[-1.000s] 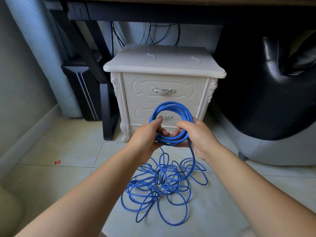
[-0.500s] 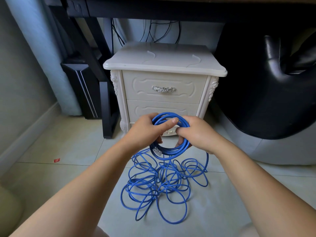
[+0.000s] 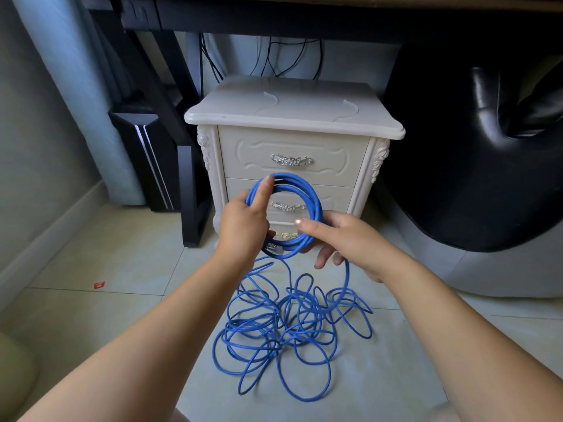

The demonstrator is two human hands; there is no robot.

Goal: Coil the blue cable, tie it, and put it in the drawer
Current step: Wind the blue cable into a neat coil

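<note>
Blue round cable [image 3: 315, 205] is only partly coiled: your left hand [image 3: 243, 229] grips a few finished loops, fingers [image 3: 264, 191] curled round them, and your right hand [image 3: 341, 239] pinches the ring's lower right side. Most of it lies tangled on the tiled floor [image 3: 122, 269]. Tying is not yet begun, and both drawers [image 3: 335, 153] of the white carved nightstand [image 3: 292, 117] are closed.

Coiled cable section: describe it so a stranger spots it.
Find the white nightstand under the desk. In front of it, left hand and right hand hold up a blue coil. Unlike the loose tangle on the floor, it's one tidy ring.
</note>
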